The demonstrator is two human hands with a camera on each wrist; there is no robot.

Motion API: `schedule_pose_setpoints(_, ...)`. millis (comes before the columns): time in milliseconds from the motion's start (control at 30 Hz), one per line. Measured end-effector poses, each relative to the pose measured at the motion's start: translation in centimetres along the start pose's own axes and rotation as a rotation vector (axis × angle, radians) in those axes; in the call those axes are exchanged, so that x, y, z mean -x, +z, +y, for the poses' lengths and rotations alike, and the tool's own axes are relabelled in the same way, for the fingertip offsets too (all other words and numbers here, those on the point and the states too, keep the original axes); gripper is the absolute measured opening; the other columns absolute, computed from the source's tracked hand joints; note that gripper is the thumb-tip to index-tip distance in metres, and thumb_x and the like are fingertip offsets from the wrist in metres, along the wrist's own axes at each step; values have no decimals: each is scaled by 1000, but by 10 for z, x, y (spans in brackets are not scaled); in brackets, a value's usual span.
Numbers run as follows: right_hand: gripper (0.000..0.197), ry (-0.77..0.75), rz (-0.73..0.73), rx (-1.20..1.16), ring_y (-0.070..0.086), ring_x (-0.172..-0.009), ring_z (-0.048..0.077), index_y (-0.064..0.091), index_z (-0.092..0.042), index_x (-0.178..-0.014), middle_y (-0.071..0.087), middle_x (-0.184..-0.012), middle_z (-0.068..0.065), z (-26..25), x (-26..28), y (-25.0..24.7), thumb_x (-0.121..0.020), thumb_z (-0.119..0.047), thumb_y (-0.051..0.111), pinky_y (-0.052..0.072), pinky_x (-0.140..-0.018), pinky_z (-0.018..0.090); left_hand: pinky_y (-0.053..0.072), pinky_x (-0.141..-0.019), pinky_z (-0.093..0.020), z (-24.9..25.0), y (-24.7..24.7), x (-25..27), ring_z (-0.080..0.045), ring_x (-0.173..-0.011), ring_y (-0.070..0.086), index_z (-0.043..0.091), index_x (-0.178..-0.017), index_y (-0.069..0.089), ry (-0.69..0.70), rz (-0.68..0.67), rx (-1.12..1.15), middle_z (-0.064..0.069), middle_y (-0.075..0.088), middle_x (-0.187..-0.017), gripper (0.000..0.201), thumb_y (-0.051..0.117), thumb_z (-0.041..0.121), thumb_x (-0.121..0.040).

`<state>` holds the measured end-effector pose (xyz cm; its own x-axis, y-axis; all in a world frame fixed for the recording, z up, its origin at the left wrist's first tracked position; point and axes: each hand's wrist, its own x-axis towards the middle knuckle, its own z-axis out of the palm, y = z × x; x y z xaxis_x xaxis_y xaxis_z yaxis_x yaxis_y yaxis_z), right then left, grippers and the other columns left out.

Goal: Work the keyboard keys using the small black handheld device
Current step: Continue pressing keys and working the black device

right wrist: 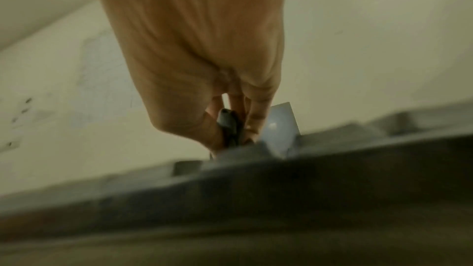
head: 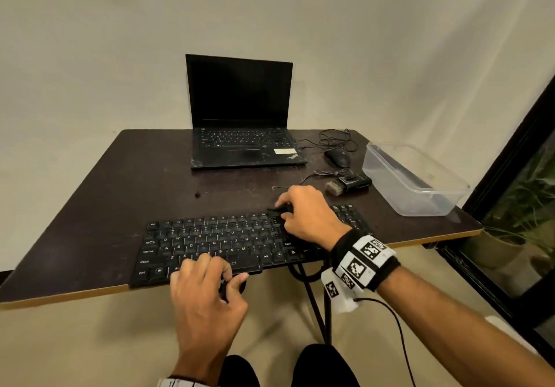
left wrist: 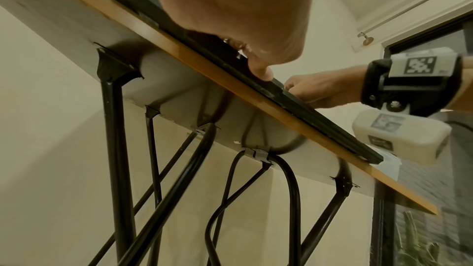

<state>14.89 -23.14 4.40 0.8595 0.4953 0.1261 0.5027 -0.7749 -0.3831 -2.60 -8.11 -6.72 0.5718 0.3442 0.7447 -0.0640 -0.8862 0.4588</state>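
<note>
A black keyboard (head: 210, 242) lies along the front edge of the dark table (head: 105, 206). My right hand (head: 285, 209) pinches the small black handheld device (head: 274, 212), whose tip is down among the keys at the upper right of the main key block. In the right wrist view the device (right wrist: 227, 124) sits between thumb and fingers, and a pale angular piece (right wrist: 280, 128) stands tilted beside it, blurred. My left hand (head: 228, 275) holds the keyboard's front edge, fingers curled on the bottom key rows. Its thumb (left wrist: 261, 70) presses against that front edge (left wrist: 294, 106).
An open laptop (head: 240, 116) with a dark screen stands at the back. To its right lie a wired mouse (head: 338, 157), small black and grey gadgets (head: 348, 184) and a clear plastic container (head: 414, 176). Black metal legs (left wrist: 115, 149) run under the table.
</note>
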Motion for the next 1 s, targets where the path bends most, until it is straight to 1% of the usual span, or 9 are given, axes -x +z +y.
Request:
schedule_pose_setpoints(67, 26, 16, 24, 20, 68, -122, 26, 83, -24, -118, 78, -123, 4, 5, -2, -3, -95, -14, 76, 50, -105, 31, 28, -69, -38, -1, -2, -1, -22, -70, 39, 17, -74, 53, 5, -3, 6, 10, 41, -73, 26, 61, 39, -84)
schedule_pose_setpoints(233, 28, 271, 141, -7, 71, -119, 27, 86, -25, -108, 79, -121, 4, 55, 8, -31, -89, -8, 74, 52, -106, 32, 31, -68, -39, -1, 1, 0, -24, -68, 40, 16, -73, 53, 21, 21, 12, 8, 43, -72, 25, 62, 35, -85)
schedule_pose_setpoints(400, 19, 86, 32, -146, 70, -100, 13, 86, -31, -103, 78, -106, -6, 24, 32, -13, -94, -16, 79, 51, -90, 25, 28, -69, -37, -3, 4, 0, -23, -68, 40, 16, -72, 54, 25, 31, 5, 10, 40, -73, 25, 64, 36, -82)
schedule_pose_setpoints(533, 16, -91, 113, -102, 65, -108, 11, 82, -28, -108, 70, -112, -9, 7, 66, 12, -96, -18, 77, 49, -100, 26, 22, -69, -35, -4, 1, -2, -19, -67, 35, 17, -70, 54, 27, 24, 25, 16, 34, -75, 27, 63, 40, -81)
schedule_pose_setpoints(600, 17, -55, 132, -66, 63, -112, 9, 81, -28, -110, 69, -115, -11, 18, 73, 6, -97, -18, 77, 45, -102, 21, 22, -69, -35, -4, 1, -3, -18, -67, 34, 16, -70, 55, 31, 26, 43, 17, 31, -76, 28, 63, 41, -82)
schedule_pose_setpoints(667, 19, 73, 173, -43, 63, -113, 9, 81, -28, -112, 67, -113, -11, 37, 77, -7, -97, -17, 77, 42, -99, 19, 25, -69, -35, -4, 0, -3, -19, -67, 36, 17, -70, 55, 33, 26, 46, 18, 30, -76, 28, 63, 41, -82)
schedule_pose_setpoints(800, 22, 260, 328, -176, 69, -107, 16, 80, -30, -103, 64, -102, -14, 63, 97, -13, -94, -10, 78, 54, -97, 30, 23, -69, -35, -3, 1, -2, -18, -67, 35, 17, -70, 53, 37, 40, 39, 19, 29, -77, 28, 62, 41, -81)
schedule_pose_setpoints(867, 26, 237, 385, -251, 66, -100, 8, 76, -35, -97, 63, -100, -19, 51, 106, 4, -93, -10, 79, 57, -97, 32, 22, -69, -35, -3, 2, -3, -16, -68, 33, 18, -69, 52, 35, 39, 39, 21, 26, -77, 27, 61, 41, -80)
schedule_pose_setpoints(1000, 19, 8, 470, -305, 63, -93, 0, 79, -31, -94, 64, -95, -21, -3, 106, 52, -85, -15, 75, 53, -88, 21, 19, -69, -35, -4, 0, -4, -15, -67, 32, 20, -69, 52, 19, 24, 44, 25, 25, -75, 28, 60, 44, -79)
